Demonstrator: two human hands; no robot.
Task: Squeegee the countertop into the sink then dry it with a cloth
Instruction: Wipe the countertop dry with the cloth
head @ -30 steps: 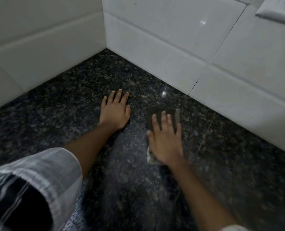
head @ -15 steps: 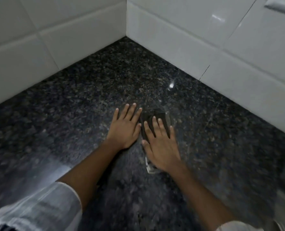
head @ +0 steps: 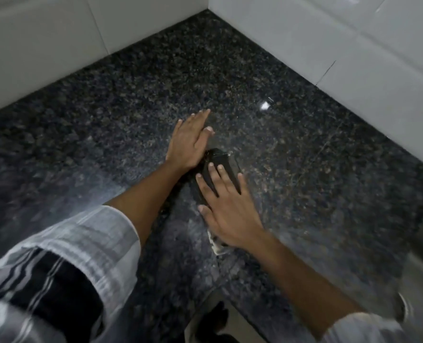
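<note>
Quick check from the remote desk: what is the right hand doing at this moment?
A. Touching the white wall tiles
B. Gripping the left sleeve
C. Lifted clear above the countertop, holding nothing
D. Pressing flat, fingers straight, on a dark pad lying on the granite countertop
D: the right hand lies flat with straight fingers on the dark pad, which rests on the granite countertop beside the left hand.

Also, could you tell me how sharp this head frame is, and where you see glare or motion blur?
Head view: the left hand and right hand, the latter flat on the dark squeegee, are fairly sharp; the striped sleeve and the sink edge smear with motion blur; a small bright glare spot sits on the granite countertop, with a paler sheen at left; the wall tiles bow from wide-angle distortion.
</note>
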